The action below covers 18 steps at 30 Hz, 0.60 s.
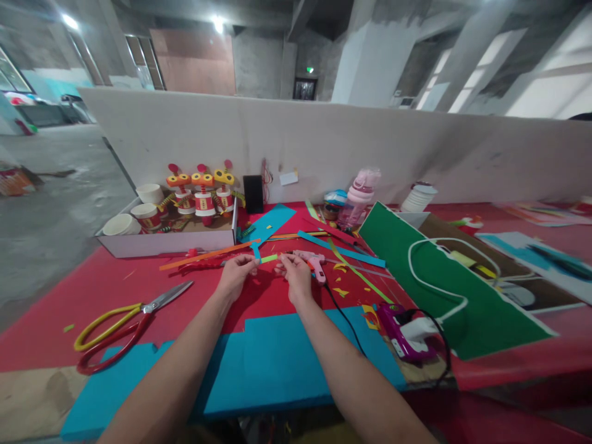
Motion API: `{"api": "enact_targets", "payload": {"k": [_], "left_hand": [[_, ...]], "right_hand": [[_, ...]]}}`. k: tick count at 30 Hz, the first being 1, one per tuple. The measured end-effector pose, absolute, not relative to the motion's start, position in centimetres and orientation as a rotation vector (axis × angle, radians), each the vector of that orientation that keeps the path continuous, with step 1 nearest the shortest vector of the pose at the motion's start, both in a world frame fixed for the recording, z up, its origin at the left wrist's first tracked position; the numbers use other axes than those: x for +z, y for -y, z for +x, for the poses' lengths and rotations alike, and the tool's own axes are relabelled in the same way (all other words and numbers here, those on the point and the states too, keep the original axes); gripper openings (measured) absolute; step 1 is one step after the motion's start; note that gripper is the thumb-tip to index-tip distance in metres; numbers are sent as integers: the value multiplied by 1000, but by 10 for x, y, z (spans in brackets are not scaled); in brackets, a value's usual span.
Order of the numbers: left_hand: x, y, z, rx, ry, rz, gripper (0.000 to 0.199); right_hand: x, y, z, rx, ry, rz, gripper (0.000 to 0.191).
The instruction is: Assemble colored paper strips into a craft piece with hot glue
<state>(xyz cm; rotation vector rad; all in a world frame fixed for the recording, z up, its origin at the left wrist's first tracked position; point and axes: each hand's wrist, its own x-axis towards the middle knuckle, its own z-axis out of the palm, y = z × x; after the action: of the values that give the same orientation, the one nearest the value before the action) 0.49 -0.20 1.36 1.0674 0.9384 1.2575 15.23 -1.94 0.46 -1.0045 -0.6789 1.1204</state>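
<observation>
My left hand (235,275) pinches the joint where a short blue paper strip (256,249) meets a yellow-green paper strip (269,259). At the other end of the yellow-green strip are the closed fingertips of my right hand (296,275). The strip stretches level between the two hands, above the red tabletop (259,296). A pink glue gun (316,264) lies just beyond my right hand, its black cord running toward me. Scissors (141,317) with one yellow and one red handle lie open to the left of my left forearm.
At back left, a white box (171,245) holds paper cups and several paper-cup figures. A pink bottle (361,197) stands at the back. On the right are a green board (444,290) and a purple power strip (402,333). Blue sheets (282,364) lie beneath my forearms; paper strips and scraps are scattered beyond.
</observation>
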Motion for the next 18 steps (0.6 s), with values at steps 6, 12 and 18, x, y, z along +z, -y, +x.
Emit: {"api": "enact_targets", "payload": {"k": [6,12,18], "left_hand": [[15,4,7,1231,-889,1086,23],[6,1,8,1222,-936,1192,24],[5,1,8,1249,-951,1258,23]], "right_hand": [[1,19,147,1361,723,-892,27],[2,25,141,1492,829,-818,33],[4,27,141,1475,826,-834,36]]}}
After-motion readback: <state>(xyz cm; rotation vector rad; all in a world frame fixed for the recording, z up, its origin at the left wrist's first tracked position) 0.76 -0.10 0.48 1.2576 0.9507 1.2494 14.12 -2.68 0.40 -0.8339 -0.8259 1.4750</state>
